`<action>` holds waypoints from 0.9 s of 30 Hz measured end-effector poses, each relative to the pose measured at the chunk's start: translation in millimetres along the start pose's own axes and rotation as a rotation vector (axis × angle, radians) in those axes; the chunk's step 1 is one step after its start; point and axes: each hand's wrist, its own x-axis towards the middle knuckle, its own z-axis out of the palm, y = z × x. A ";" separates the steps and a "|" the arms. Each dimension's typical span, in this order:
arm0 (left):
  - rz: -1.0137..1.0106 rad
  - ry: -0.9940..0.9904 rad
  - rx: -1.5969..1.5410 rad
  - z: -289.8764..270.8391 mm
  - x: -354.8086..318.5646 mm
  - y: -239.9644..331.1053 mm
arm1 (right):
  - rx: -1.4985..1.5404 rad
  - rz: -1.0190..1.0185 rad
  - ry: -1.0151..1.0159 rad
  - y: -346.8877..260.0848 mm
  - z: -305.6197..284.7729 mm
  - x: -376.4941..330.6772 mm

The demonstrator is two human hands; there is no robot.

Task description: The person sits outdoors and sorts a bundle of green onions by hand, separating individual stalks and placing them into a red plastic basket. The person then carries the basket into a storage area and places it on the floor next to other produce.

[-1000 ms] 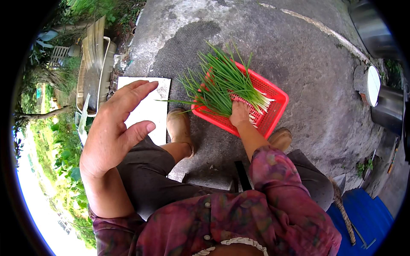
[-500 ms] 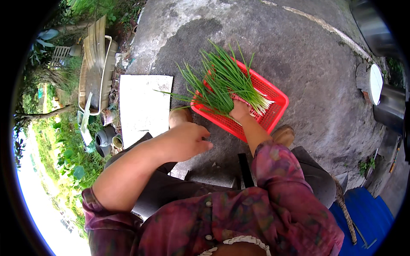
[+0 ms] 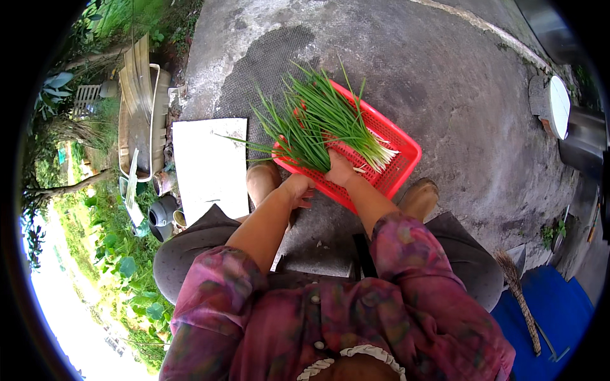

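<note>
A red plastic basket (image 3: 410,143) with a slotted bottom sits on the concrete between my boots. Long scallions (image 3: 337,117) lie across it, white ends to the right and green tops over its far left side. My right hand (image 3: 341,169) is inside the basket, its fingers closed round a separate bunch of scallions (image 3: 308,147) at the left. The bunch's white ends are mostly hidden by that hand. Just outside the near left rim, my left hand (image 3: 298,190) holds nothing, fingers loosely apart.
A white board (image 3: 210,168) lies on the ground to the left, beside my boot (image 3: 262,181). Farther left are a long tub (image 3: 143,120), dark pots (image 3: 163,211) and plants. A straw broom (image 3: 522,301) rests on a blue sheet (image 3: 553,311) at the lower right.
My left hand has moved forward and right, from over my knee to beside the basket's near rim. My right hand keeps its grip on the scallions.
</note>
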 end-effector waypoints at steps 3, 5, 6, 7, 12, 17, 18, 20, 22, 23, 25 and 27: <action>0.014 -0.087 -0.218 8.1 7.1 4.7 | 0.417 -0.123 -0.115 23.8 11.6 19.5; 0.016 -0.108 -0.203 10.0 9.6 3.8 | 0.513 -0.081 -0.244 29.5 12.5 29.1; 0.020 -0.119 -0.201 10.3 12.4 1.7 | 0.555 -0.061 -0.312 26.9 9.7 29.6; 0.023 -0.114 -0.228 10.4 17.1 -3.4 | 0.509 -0.034 -0.317 22.9 10.0 27.9; 0.033 -0.142 -0.309 14.0 19.9 -6.8 | 0.358 -0.036 -0.295 24.3 17.6 21.8; 0.058 -0.132 -0.360 18.5 8.2 -1.4 | 0.047 0.008 -0.262 -2.0 1.5 -0.5; 0.055 -0.141 -0.381 19.2 10.0 -2.6 | -0.092 0.064 -0.254 -17.1 -9.4 -7.3; 0.056 -0.134 -0.376 17.6 10.2 -6.8 | -0.254 0.003 -0.126 -37.2 -19.9 -24.7; 0.053 -0.128 -0.355 14.0 14.9 -10.8 | -0.344 -0.076 0.007 -37.1 -20.2 -30.0; 0.050 -0.124 -0.346 11.8 19.7 -15.0 | -0.359 -0.130 0.070 -34.4 -18.5 -31.1; 0.050 -0.122 -0.332 13.5 16.5 -9.0 | -0.183 -0.203 0.006 -14.7 -7.7 -19.3; 0.052 -0.123 -0.337 17.9 6.0 0.8 | 0.194 -0.247 -0.256 -2.7 -5.1 -2.3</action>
